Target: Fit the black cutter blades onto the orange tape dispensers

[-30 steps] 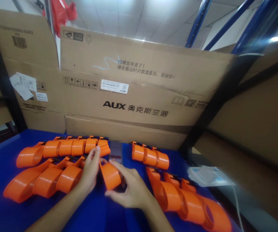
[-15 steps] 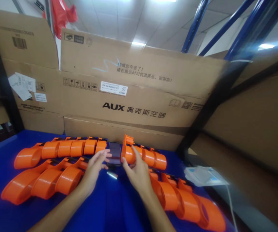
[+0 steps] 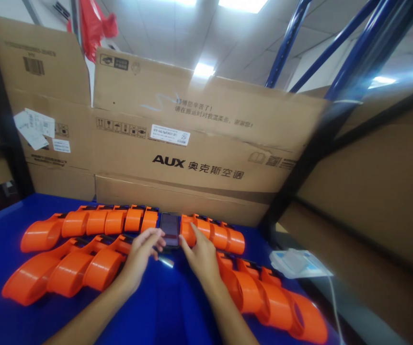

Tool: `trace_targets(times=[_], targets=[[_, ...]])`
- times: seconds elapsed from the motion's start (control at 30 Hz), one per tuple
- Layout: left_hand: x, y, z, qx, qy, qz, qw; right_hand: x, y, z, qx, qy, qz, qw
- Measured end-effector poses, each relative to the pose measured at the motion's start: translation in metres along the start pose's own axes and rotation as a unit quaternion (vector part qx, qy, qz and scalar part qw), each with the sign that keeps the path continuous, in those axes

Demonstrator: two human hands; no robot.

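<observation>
My right hand (image 3: 201,254) has its thumb and index finger around the nearest end of a short row, on an orange plastic part (image 3: 188,231) with a wide curved band. That part sits in line with several like it (image 3: 219,235). My left hand (image 3: 143,251) hovers in front of a dark phone (image 3: 170,229), its fingers loosely bent and apart, with nothing visible in them. Whether its fingertips touch the phone I cannot tell. Left of the phone runs another row of orange parts (image 3: 115,222) with black pieces at their backs.
More orange parts stand in front rows at left (image 3: 68,273) and right (image 3: 278,304) on the blue surface (image 3: 170,316). A printed cardboard sheet (image 3: 199,158) closes off the back. A white packet (image 3: 300,262) with a cable lies by the dark rack post (image 3: 289,177) at right.
The orange part at my right hand was raised and tilted up; it has come down level with its row. My left hand's fingers have drawn in slightly.
</observation>
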State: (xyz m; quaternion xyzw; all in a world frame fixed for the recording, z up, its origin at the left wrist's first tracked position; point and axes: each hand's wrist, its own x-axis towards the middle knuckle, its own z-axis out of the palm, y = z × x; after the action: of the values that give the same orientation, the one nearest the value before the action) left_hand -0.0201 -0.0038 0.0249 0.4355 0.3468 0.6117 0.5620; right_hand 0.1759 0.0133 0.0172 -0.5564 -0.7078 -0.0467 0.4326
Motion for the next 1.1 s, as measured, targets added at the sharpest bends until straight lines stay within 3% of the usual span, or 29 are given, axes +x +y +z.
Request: trace_targets(times=[0.27, 0.53, 0.77, 1.1], targets=[[0.0, -0.002, -0.001, 0.006, 0.028, 0.021, 0.999, -0.003, 0.003, 0.002, 0.028, 0.02, 0.021, 0.999], [-0.001, 0.0, -0.001, 0.004, 0.039, 0.021, 0.999, 0.004, -0.001, -0.013, -0.103, 0.058, 0.026, 0.993], [-0.001, 0.0, -0.002, -0.012, 0.049, 0.003, 0.999, 0.001, 0.001, -0.015, -0.306, -0.007, 0.031, 0.952], [-0.001, 0.002, -0.003, -0.015, 0.052, 0.007, 0.999, 0.01, 0.01, -0.01, -0.325, -0.029, 0.03, 0.945]])
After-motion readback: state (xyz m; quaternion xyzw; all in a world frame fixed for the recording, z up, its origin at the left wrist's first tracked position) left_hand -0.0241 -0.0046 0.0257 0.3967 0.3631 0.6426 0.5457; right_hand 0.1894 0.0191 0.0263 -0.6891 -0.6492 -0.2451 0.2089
